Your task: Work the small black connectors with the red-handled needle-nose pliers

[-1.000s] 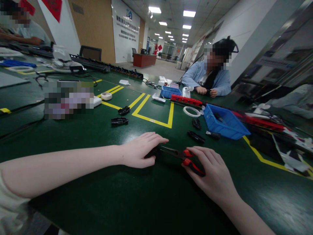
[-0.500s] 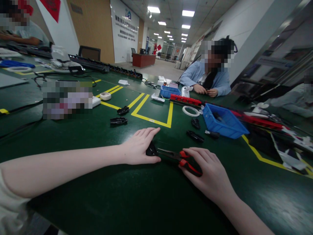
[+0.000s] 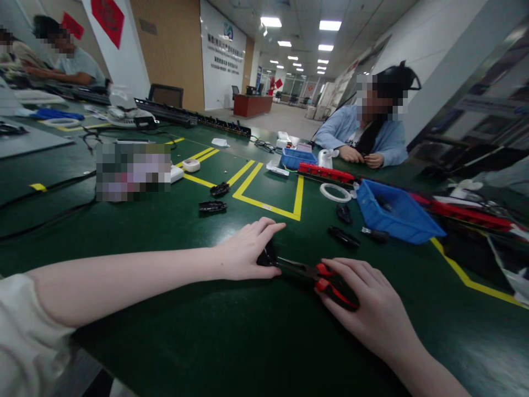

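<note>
My left hand [image 3: 250,251] is closed round a small black plastic part [image 3: 266,255], mostly covered by the palm and fingers. In my right hand [image 3: 372,298] are long-nose pliers with red and black handles [image 3: 326,280]. Their thin jaws point left and reach the edge of the black part; whether they grip it I cannot tell. Beyond my hands lie a long black piece [image 3: 344,236], a smaller black piece [image 3: 344,213] and a black piece with a clear end [image 3: 375,235]. Two black shell-like pieces [image 3: 212,207] lie farther left.
A blue bin [image 3: 397,215] with dark parts inside stands at the right. Near it are a white ring [image 3: 334,192] and a red strip [image 3: 326,172]. A tape roll [image 3: 190,165] lies at the left. Across the green table sits a person in a blue shirt [image 3: 388,135].
The whole view has shifted, so everything appears farther right. Both hands keep their hold, and the pliers stay at the black part with little visible change.
</note>
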`<state>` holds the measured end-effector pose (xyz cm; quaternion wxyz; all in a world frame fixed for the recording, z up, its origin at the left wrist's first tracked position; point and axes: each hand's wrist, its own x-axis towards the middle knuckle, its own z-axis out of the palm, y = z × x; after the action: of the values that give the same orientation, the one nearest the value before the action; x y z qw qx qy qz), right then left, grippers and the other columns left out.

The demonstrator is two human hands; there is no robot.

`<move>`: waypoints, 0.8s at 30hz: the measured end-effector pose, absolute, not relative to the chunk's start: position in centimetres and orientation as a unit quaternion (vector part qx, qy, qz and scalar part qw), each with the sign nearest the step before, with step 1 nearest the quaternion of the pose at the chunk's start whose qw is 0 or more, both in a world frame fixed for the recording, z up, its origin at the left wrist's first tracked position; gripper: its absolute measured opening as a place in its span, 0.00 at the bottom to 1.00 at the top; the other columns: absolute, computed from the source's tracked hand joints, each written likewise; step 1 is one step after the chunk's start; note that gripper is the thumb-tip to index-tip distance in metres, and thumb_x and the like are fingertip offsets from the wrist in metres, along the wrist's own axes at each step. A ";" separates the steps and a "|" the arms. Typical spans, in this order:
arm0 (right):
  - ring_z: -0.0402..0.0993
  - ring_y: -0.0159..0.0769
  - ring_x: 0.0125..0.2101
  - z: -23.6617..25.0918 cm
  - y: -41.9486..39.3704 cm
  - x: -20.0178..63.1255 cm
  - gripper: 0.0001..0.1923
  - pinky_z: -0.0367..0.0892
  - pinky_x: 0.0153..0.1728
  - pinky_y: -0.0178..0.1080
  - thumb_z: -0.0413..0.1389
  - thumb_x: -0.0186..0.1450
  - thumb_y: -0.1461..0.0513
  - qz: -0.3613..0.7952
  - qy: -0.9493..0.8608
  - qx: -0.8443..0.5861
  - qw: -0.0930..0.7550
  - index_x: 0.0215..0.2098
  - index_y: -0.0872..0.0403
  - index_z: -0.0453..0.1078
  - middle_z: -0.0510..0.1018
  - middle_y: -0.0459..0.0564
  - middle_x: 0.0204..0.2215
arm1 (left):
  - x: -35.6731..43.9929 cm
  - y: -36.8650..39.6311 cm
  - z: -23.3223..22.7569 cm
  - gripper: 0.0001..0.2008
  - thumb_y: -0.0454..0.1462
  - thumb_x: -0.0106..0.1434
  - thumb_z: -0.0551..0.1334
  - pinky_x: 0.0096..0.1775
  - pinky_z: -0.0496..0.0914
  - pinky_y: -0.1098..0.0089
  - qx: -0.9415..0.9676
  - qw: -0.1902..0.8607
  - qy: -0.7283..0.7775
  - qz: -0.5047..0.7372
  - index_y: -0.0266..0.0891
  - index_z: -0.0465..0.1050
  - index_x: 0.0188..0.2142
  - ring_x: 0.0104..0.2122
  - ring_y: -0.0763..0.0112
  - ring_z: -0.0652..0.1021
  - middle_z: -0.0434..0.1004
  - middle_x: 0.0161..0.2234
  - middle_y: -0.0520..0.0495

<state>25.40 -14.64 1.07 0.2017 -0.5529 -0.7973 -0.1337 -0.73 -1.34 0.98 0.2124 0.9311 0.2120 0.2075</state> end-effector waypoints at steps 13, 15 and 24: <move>0.74 0.46 0.45 1.3 -14.9 25.1 0.21 0.71 0.41 0.47 0.59 0.64 0.58 -0.132 -0.800 -0.548 0.203 0.54 0.54 0.68 0.77 0.56 0.47 | -0.5 -1.0 0.7 0.38 0.52 0.58 0.67 0.54 0.67 0.49 0.939 0.164 0.234 0.191 0.35 0.60 0.61 0.53 0.49 0.71 0.69 0.55 0.37; 0.75 0.46 0.44 1.3 -14.9 25.1 0.21 0.71 0.41 0.46 0.59 0.64 0.58 -0.131 -0.799 -0.549 0.206 0.54 0.54 0.69 0.77 0.56 0.47 | -0.4 -0.9 0.8 0.37 0.53 0.59 0.67 0.53 0.68 0.51 0.942 0.164 0.228 0.182 0.34 0.62 0.60 0.51 0.51 0.72 0.71 0.53 0.38; 0.75 0.45 0.43 1.2 -14.9 25.0 0.21 0.72 0.40 0.46 0.59 0.65 0.55 -0.124 -0.805 -0.538 0.219 0.54 0.55 0.69 0.78 0.56 0.46 | -0.5 -0.9 0.8 0.39 0.48 0.60 0.68 0.56 0.67 0.52 0.944 0.211 0.180 0.178 0.33 0.58 0.64 0.53 0.52 0.71 0.70 0.55 0.36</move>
<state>25.00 -14.87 1.25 0.2192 -0.5378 -0.8046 -0.1242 -0.49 -0.86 0.77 0.2110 0.9441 0.1796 0.1784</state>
